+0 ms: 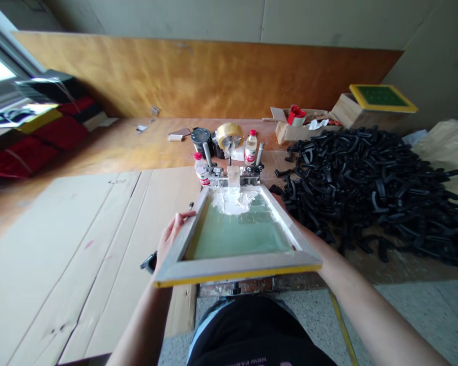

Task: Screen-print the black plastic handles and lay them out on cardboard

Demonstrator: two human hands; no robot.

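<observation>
A screen frame [244, 266] with pale sides, a yellow front edge and green mesh is tilted up in front of me, clamped at its far end to a metal hinge bracket [254, 179]. White paste [232, 202] lies on the mesh near the bracket. At the frame's left side is my left hand [170, 234], its fingers bent against the edge; a small black piece [149, 263] shows beside that wrist. My right hand [280, 202] reaches past the right side, mostly hidden by the frame, so its fingers cannot be made out.
A big pile of black curved parts [366, 188] covers the right. Flat cardboard [91, 244] lies at left. Behind the bracket stand a tape roll [229, 136], a black jar [201, 140] and red-capped bottles [251, 147]. An open box [288, 133] sits at the back right.
</observation>
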